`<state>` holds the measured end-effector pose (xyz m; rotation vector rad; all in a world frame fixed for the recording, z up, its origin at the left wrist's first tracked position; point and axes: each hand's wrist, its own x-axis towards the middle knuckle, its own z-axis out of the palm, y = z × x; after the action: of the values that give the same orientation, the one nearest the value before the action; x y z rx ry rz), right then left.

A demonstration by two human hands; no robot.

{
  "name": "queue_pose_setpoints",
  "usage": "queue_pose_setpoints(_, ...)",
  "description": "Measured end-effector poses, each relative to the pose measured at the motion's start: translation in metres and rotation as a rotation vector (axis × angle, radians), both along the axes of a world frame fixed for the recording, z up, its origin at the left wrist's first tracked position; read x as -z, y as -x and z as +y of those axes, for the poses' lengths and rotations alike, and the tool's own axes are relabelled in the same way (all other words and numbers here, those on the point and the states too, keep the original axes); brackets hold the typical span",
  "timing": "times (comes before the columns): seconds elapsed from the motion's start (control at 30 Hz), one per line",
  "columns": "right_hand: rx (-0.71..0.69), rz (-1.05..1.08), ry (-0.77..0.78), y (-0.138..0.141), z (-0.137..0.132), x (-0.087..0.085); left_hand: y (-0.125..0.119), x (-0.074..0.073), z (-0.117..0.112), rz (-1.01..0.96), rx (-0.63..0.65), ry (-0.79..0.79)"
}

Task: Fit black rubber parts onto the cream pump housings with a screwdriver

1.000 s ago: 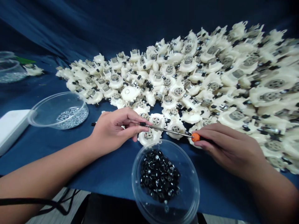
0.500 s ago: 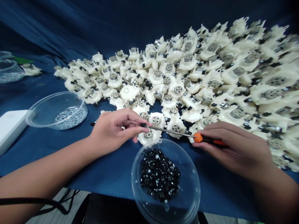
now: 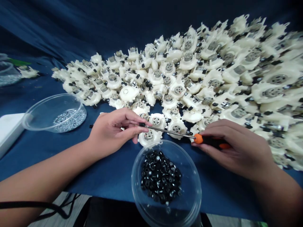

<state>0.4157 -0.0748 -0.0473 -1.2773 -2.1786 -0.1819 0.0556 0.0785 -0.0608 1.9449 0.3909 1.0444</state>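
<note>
My left hand (image 3: 115, 127) pinches a small black piece (image 3: 142, 125) between thumb and forefinger. My right hand (image 3: 236, 149) is wrapped round the orange and black handle of a screwdriver (image 3: 175, 132), whose metal shaft points left. The shaft's tip meets the black piece at my left fingertips; a screw there is too small to make out. Just below the shaft stands a round clear plastic bowl (image 3: 193, 201) holding many small black pieces (image 3: 161, 178) and a few shiny screws.
A big heap of cream plastic housings with motors (image 3: 189, 75) spreads across the back and right. At left, a clear bowl (image 3: 35, 110) holds silvery screws (image 3: 69, 120) beside a white box (image 3: 10, 130). A black cable (image 3: 30, 205) crosses the lower left.
The view has shifted slightly, moving everything a little leftward in the picture. My hands keep the same hold, with the screwdriver still against the black piece.
</note>
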Motion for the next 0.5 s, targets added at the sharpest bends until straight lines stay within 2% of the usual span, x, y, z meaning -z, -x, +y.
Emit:
queue_pose_setpoints(0.17, -0.040, 0.020, 0.040, 0.0007, 0.0018, -0.0007, 0.0000, -0.0020, -0.0025, -0.002, -0.005, 0.066)
queue_pose_setpoints(0.3, -0.067, -0.010, 0.086, 0.0002, 0.0044, -0.0030, 0.0001, -0.0017, -0.0013, 0.020, -0.012, 0.042)
queue_pose_setpoints(0.5, -0.008, -0.005, 0.059, 0.0007, 0.0037, 0.0017, -0.0021, 0.0016, 0.0011, -0.036, -0.001, 0.031)
